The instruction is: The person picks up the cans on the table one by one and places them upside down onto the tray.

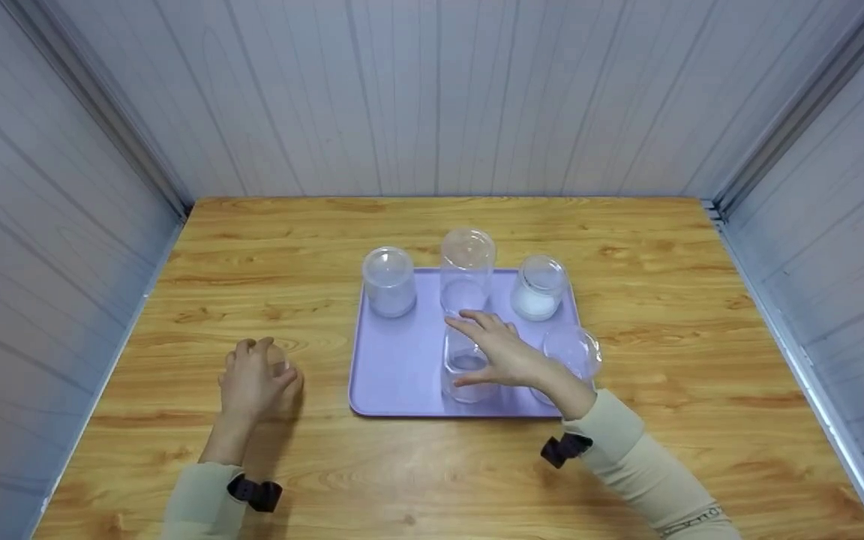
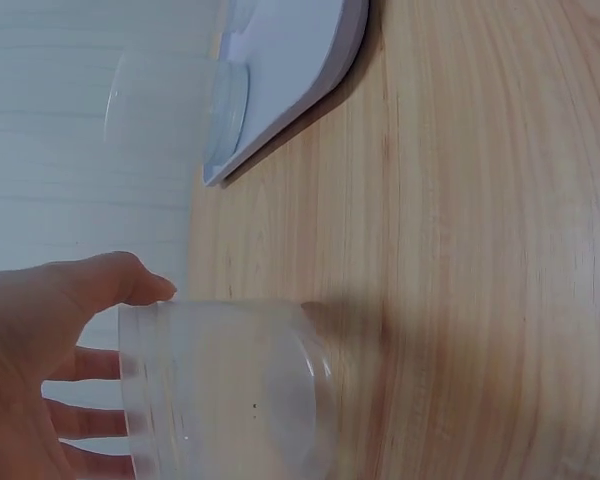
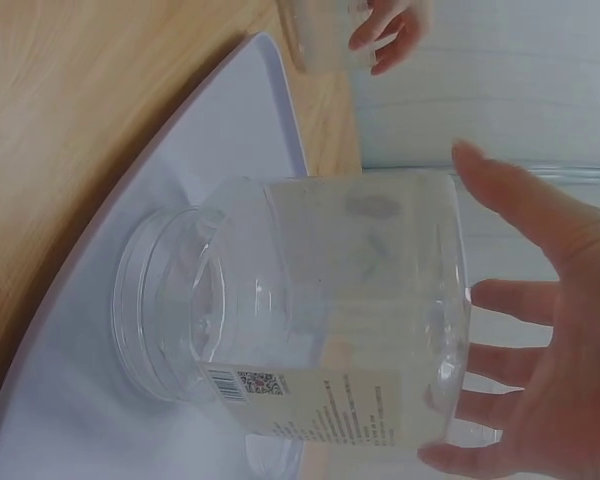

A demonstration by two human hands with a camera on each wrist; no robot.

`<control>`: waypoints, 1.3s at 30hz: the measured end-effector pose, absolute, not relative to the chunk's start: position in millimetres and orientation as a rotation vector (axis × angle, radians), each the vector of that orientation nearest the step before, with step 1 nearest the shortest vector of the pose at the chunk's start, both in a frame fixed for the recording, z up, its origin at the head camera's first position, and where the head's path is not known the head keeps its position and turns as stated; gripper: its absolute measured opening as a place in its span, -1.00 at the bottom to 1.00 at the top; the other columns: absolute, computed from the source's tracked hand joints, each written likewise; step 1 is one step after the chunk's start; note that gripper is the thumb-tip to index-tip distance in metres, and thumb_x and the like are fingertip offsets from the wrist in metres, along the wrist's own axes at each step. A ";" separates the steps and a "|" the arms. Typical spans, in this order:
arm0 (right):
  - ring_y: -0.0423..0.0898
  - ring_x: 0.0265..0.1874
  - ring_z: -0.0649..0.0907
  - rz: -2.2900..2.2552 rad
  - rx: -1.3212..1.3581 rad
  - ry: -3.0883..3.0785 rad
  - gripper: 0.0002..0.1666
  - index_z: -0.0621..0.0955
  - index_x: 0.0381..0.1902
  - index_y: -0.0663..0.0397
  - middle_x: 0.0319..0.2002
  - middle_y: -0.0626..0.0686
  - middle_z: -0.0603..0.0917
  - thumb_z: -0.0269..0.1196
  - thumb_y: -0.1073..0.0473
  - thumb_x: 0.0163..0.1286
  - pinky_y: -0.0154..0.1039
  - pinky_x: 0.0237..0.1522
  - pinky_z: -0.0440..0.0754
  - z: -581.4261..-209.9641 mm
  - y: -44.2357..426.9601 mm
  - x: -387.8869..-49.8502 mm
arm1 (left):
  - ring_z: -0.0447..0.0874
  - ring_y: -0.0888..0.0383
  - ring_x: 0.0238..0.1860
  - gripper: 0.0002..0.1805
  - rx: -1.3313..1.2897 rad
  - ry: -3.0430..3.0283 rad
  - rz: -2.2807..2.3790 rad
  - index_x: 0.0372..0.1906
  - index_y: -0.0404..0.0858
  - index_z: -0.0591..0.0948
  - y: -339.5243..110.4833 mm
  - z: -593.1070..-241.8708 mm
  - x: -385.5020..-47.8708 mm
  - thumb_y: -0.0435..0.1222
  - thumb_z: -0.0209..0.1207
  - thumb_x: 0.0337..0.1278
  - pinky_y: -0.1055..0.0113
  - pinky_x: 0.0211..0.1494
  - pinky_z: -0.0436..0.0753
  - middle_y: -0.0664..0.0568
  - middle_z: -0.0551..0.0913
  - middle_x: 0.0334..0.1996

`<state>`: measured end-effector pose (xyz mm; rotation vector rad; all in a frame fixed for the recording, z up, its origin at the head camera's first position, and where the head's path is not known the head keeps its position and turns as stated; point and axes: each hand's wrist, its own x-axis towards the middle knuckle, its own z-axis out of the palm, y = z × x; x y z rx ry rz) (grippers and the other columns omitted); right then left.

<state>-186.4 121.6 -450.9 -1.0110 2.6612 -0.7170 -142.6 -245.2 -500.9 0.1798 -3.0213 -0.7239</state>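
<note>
At the left of the table my left hand [image 1: 252,379] holds a clear plastic jar [image 2: 250,390] by its upper end. In the left wrist view the thumb touches the rim while the other fingers reach to its far side; the fingertips are partly hidden. The jar appears to stand on the wood. My right hand [image 1: 503,352] spreads its fingers around the top of a taller clear jar [image 3: 370,310] with a printed label. This jar stands upside down on the lilac tray [image 1: 402,360], narrow neck below. Thumb and fingers are spread wide at its upper end, not curled round it.
Other clear jars stand on the tray: one at back left [image 1: 389,281], a tall jar [image 1: 468,262] at back middle, a jar with a white lower part [image 1: 539,292] at back right, and a jar [image 1: 574,352] beside the right forearm. Panelled walls [image 1: 432,97] enclose the wooden table [image 1: 664,337].
</note>
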 end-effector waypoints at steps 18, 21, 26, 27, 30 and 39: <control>0.00 0.10 0.36 -1.148 -1.085 2.736 -0.20 0.32 0.18 0.22 0.11 0.11 0.37 0.34 0.03 0.03 -0.09 0.13 0.27 -454.8 120.2 -185.1 | 0.28 -0.26 -0.02 -0.36 0.086 -2.647 -0.961 0.04 -0.41 0.44 -218.9 -494.0 -137.9 -0.20 0.33 -0.24 -0.12 -0.10 0.37 -0.33 0.38 -0.04; -0.03 0.09 0.38 -1.250 -1.082 2.743 -0.25 0.35 0.15 0.25 0.08 0.11 0.40 0.34 0.08 0.04 -0.18 0.13 0.29 -455.5 119.2 -185.3 | 0.31 -0.25 -0.04 -0.38 0.063 -2.581 -0.983 0.01 -0.40 0.45 -214.1 -492.6 -137.8 -0.22 0.35 -0.26 -0.09 -0.06 0.36 -0.31 0.39 -0.07; -0.04 0.06 0.41 -1.382 -1.083 2.765 -0.32 0.39 0.10 0.27 0.03 0.11 0.46 0.34 0.11 0.04 -0.19 0.12 0.32 -456.0 117.3 -185.4 | 0.32 -0.19 -0.04 -0.40 0.039 -2.507 -1.038 0.00 -0.39 0.46 -205.8 -489.6 -136.4 -0.23 0.34 -0.25 -0.04 -0.02 0.35 -0.27 0.40 -0.09; -0.04 0.05 0.42 -1.407 -1.083 2.766 -0.33 0.40 0.09 0.26 0.02 0.11 0.47 0.34 0.12 0.04 -0.19 0.10 0.33 -456.2 116.8 -185.5 | 0.32 -0.18 -0.04 -0.40 0.032 -2.488 -1.049 0.00 -0.39 0.46 -204.1 -489.0 -136.4 -0.24 0.34 -0.25 -0.03 -0.01 0.35 -0.27 0.41 -0.10; -0.03 -0.01 0.45 -1.495 -1.072 2.759 -0.37 0.43 0.06 0.27 -0.01 0.10 0.49 0.35 0.14 0.04 -0.13 0.04 0.39 -456.6 115.5 -185.9 | 0.35 -0.16 -0.05 -0.42 0.005 -2.432 -1.063 -0.02 -0.41 0.47 -199.6 -487.6 -137.1 -0.26 0.34 -0.27 0.00 0.01 0.34 -0.26 0.43 -0.12; 0.16 -0.13 0.52 -1.793 -1.007 2.646 -0.51 0.48 -0.06 0.37 -0.11 0.22 0.53 0.32 0.39 0.00 0.04 -0.12 0.49 -438.6 105.6 -177.1 | 0.42 -0.12 -0.08 -0.44 0.002 -2.314 -1.141 -0.05 -0.44 0.48 -187.7 -488.3 -139.9 -0.28 0.34 -0.26 0.03 -0.10 0.46 -0.25 0.47 -0.15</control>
